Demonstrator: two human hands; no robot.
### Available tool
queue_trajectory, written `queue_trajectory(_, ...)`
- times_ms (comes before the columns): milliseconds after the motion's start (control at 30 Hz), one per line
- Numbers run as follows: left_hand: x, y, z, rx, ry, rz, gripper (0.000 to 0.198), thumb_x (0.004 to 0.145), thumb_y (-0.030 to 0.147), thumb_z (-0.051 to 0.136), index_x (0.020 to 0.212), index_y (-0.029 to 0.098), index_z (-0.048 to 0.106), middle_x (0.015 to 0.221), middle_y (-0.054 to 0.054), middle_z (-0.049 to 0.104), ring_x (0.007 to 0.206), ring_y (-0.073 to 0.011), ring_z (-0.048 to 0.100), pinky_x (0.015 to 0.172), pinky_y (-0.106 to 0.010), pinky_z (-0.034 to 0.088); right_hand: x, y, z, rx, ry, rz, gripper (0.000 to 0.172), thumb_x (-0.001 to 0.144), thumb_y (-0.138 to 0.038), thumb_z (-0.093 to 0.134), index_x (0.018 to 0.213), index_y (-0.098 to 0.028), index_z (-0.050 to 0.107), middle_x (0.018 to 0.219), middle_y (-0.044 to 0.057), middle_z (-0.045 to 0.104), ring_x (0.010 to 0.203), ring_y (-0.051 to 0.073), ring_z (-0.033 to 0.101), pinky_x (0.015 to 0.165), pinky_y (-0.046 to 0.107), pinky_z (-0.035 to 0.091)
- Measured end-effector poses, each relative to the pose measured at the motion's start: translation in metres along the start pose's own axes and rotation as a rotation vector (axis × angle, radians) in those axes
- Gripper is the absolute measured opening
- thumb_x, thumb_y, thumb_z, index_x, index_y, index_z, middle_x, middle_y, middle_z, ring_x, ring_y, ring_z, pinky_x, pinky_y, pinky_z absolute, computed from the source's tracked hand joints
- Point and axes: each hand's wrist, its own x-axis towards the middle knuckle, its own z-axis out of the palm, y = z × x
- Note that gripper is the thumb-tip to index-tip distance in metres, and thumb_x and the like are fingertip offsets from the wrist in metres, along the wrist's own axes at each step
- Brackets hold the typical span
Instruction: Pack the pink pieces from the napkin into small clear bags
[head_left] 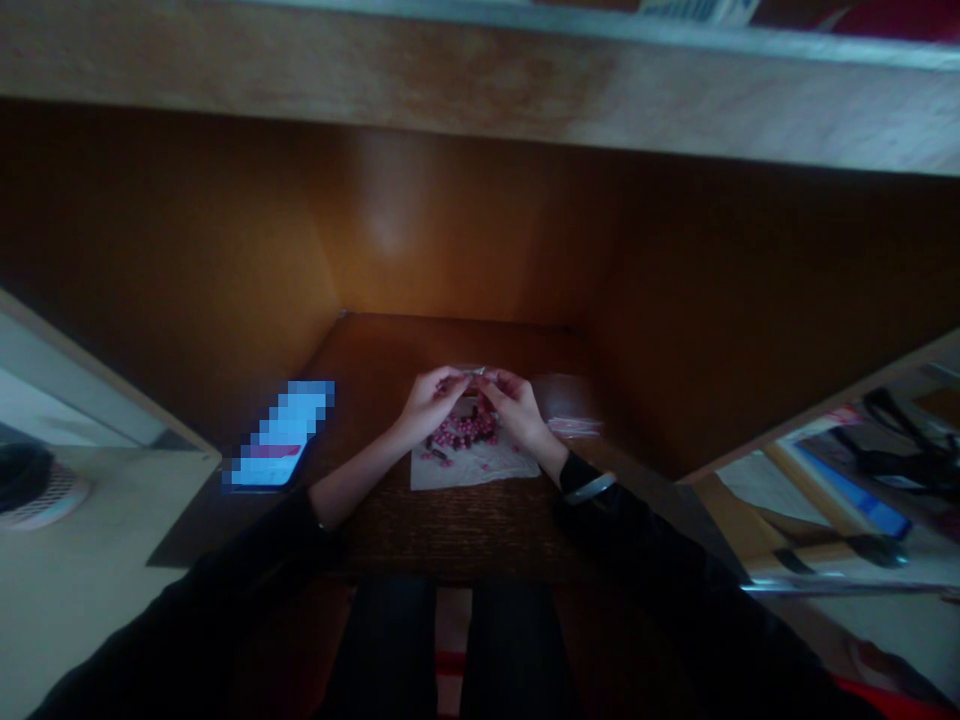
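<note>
1. Wooden desk (360, 345), far edge ahead.
2. White paper (472, 470), near edge of desk, centre.
3. Phone (281, 435), lit, left of paper.
4. Plastic bag (574, 412), right of paper.
5. Pink beads (465, 430), heaped on paper.
6. Left hand (431, 405) and right hand (517, 410), both pinching small silver piece (474, 371) above beads.

A home study corner is indicated: a wooden tabletop (360, 375) is enclosed by a brown back panel (465, 220) and overhung by a shelf (480, 90), a phone (281, 435) is laid on it, and household odds and ends (847, 490) are seen alongside.
</note>
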Motion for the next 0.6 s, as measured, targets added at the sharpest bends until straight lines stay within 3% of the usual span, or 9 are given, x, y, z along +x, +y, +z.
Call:
queue_trajectory(333, -0.003, 0.012, 0.002, -0.056, 0.017, -0.022, 0.014, 0.086, 0.027, 0.059, 0.084, 0.017, 0.069, 0.083, -0.005, 0.073, 0.078, -0.0167, 0.067, 0.074, -0.029, 0.052, -0.005, -0.007, 0.005, 0.003, -0.045, 0.001, 0.03, 0.08, -0.048, 0.065, 0.073, -0.02, 0.06, 0.05, -0.004, 0.053, 0.038, 0.008, 0.044, 0.037, 0.022, 0.033)
queue_trajectory(600, -0.003, 0.013, 0.003, -0.082, 0.002, -0.02, 0.012, 0.086, 0.02, 0.06, 0.09, 0.018, 0.071, 0.095, -0.006, 0.075, 0.089, -0.0178, 0.068, 0.085, -0.033, 0.052, -0.004, -0.004, 0.004, 0.036, -0.03, -0.06, 0.028, 0.077, -0.045, 0.069, 0.075, -0.019, 0.059, 0.055, -0.005, 0.054, 0.044, 0.007, 0.043, 0.042, 0.021, 0.034)
